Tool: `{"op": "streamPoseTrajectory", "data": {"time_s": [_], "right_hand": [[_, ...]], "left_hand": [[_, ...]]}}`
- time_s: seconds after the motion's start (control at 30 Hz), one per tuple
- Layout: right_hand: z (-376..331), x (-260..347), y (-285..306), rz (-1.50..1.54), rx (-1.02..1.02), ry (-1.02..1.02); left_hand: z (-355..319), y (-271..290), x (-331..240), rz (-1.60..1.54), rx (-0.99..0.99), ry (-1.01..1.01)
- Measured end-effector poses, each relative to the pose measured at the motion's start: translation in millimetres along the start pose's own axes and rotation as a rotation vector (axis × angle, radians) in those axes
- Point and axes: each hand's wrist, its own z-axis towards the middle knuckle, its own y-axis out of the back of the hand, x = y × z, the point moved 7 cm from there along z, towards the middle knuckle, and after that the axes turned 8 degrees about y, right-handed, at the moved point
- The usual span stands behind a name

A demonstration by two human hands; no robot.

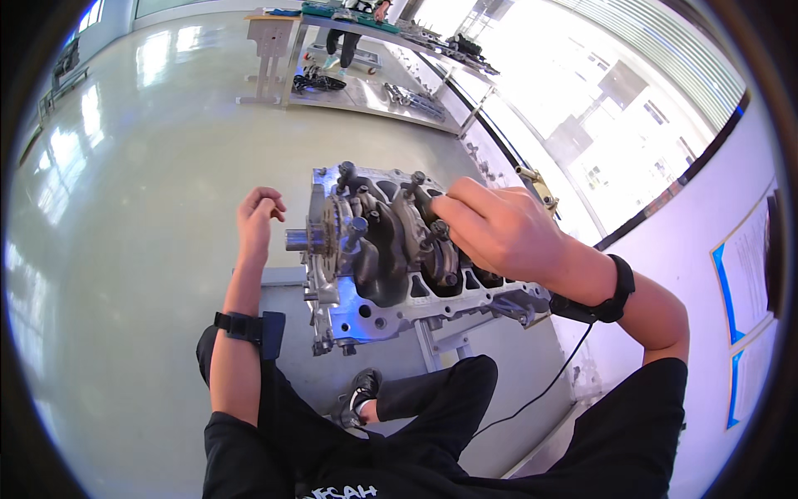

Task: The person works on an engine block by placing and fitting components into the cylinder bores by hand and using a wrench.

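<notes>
**Right hand on the engine block, left hand held off to the side**

I see the engine block (391,274) sitting on a grey stand surface (391,358), its crankshaft (391,241) side facing up toward me. My right hand (499,229) lies over the top right of the block, fingers (445,212) curled down onto a bolt (436,233) at a bearing cap; whether they actually pinch it I cannot tell. My left hand (256,218) hangs in the air just left of the block, fingers loosely bent, holding nothing and touching nothing.

The sprocket end (320,237) of the crankshaft juts out toward the left hand, and raised bolts crowd the upper edge of the block. My knee (465,374) and shoe (362,395) sit just below the block. A cable (549,387) runs down from the right wrist band (615,291).

Left of the block the shiny floor (125,249) lies wide open. Right of it a window wall (598,141) stands near. Far beyond the block, another person stands at a long workbench (366,25).
</notes>
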Motion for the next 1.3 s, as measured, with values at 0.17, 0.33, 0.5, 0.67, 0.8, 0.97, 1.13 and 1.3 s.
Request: {"op": "streamPoseTrajectory", "data": {"time_s": [0.17,0.33,0.5,0.67,0.8,0.97,1.13,1.3], "right_hand": [[-58.5,-33.6,32.6,-0.033,-0.212,-0.405],[-129.7,-84.6,29.1,0.207,-0.363,-0.851],[-138.3,-91.4,35.3,0.229,-0.417,-0.917],[-96.7,-51.3,34.6,-0.096,-0.265,-0.438],[-66.6,0.9,19.0,-0.182,-0.141,0.077],[-49.3,22.2,19.1,-0.191,0.01,0.156],[-48.1,24.4,22.9,-0.297,-0.027,0.186],[-51.6,30.4,2.4,-0.246,0.095,0.178]], "left_hand": [[-2.1,12.6,-6.4,-0.008,-0.033,-0.017],[-2.4,15.4,0.3,0.049,-0.013,0.017],[-12.0,14.7,-6.2,0.064,-0.029,0.022],[-8.8,22.0,-0.8,0.077,-0.026,0.047],[-11.5,21.6,-5.1,0.079,-0.035,0.053],[-10.3,21.8,-4.6,0.097,-0.033,0.083],[-9.0,17.1,-0.1,0.101,-0.021,0.102],[-7.4,15.6,1.4,0.098,-0.014,0.102]]}}
